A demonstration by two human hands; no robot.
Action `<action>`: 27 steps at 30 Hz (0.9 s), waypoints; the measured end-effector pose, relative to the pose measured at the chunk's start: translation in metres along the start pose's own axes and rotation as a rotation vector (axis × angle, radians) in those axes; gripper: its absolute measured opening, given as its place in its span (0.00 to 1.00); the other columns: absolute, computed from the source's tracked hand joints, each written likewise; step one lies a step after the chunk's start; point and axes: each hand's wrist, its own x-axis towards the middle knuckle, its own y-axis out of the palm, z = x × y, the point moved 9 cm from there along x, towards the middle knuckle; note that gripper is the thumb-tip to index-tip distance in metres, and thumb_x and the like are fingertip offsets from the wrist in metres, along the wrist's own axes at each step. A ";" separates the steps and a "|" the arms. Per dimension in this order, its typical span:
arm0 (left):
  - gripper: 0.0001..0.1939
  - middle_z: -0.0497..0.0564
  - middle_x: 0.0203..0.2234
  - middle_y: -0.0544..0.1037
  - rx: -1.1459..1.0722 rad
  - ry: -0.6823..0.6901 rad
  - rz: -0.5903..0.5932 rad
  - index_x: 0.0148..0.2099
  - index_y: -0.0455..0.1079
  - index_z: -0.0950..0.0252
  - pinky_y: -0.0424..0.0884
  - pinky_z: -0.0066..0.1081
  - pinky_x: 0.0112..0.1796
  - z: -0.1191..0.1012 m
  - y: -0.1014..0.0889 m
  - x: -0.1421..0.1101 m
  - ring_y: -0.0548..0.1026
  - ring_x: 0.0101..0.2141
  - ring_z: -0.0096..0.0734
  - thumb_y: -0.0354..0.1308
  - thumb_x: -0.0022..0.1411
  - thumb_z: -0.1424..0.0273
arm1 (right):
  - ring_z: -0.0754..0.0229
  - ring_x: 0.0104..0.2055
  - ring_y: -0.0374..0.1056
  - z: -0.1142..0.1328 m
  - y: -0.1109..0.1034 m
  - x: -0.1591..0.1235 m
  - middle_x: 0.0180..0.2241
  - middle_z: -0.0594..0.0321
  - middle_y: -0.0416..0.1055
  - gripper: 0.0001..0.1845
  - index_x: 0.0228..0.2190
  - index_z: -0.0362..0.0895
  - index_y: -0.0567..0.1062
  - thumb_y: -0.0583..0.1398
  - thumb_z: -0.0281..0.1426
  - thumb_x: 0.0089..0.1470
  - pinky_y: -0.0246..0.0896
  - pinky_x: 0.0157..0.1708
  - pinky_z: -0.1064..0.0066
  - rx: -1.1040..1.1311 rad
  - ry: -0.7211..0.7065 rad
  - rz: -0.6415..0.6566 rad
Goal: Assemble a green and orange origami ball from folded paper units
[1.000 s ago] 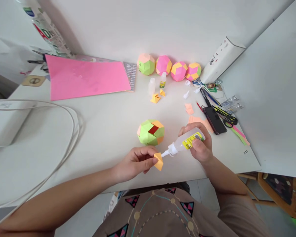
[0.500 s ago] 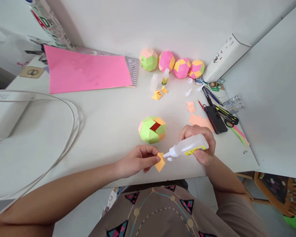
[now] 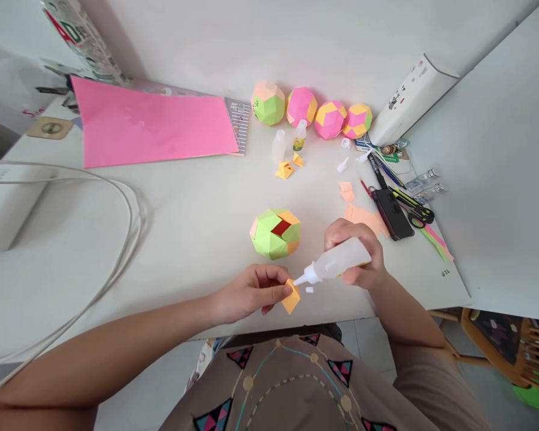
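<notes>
Between thumb and fingers, my left hand (image 3: 256, 290) pinches a folded orange paper piece (image 3: 290, 300) near the table's front edge. My right hand (image 3: 362, 254) is wrapped round a translucent white glue bottle (image 3: 341, 258), tilted so its nozzle tip meets the top of the paper piece. Whether glue is flowing cannot be seen. A small white cap (image 3: 309, 290) lies on the table just under the nozzle. Beyond my left hand rests a green and orange paper ball (image 3: 276, 234) with a dark red opening in its upper side.
Several finished paper balls (image 3: 301, 106) line the wall behind two small bottles (image 3: 278, 146) and folded orange pieces (image 3: 284, 170). Pink paper sheets (image 3: 157, 129) lie at back left. A white cable (image 3: 132, 221) loops at left. Right are a black case (image 3: 393, 214) and scissors (image 3: 417, 216).
My right hand has moved slightly left and turned the glue bottle, bringing its nozzle onto the paper piece. The left hand is almost still. The view has shifted a little.
</notes>
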 end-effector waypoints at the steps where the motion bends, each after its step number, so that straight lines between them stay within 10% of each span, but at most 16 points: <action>1: 0.20 0.45 0.22 0.70 0.001 0.000 0.001 0.29 0.67 0.67 0.57 0.25 0.20 0.000 0.000 0.000 0.60 0.18 0.17 0.65 0.53 0.54 | 0.61 0.27 0.61 0.000 0.002 0.000 0.29 0.63 0.66 0.24 0.42 0.50 0.70 0.69 0.41 0.43 0.58 0.23 0.70 0.025 0.035 0.008; 27: 0.18 0.45 0.24 0.70 -0.023 0.038 0.012 0.32 0.69 0.68 0.59 0.24 0.21 -0.003 0.001 0.001 0.61 0.19 0.17 0.64 0.55 0.56 | 0.68 0.18 0.61 -0.020 0.014 -0.009 0.35 0.55 0.78 0.25 0.39 0.46 0.74 0.66 0.51 0.45 0.52 0.15 0.75 0.230 0.280 0.035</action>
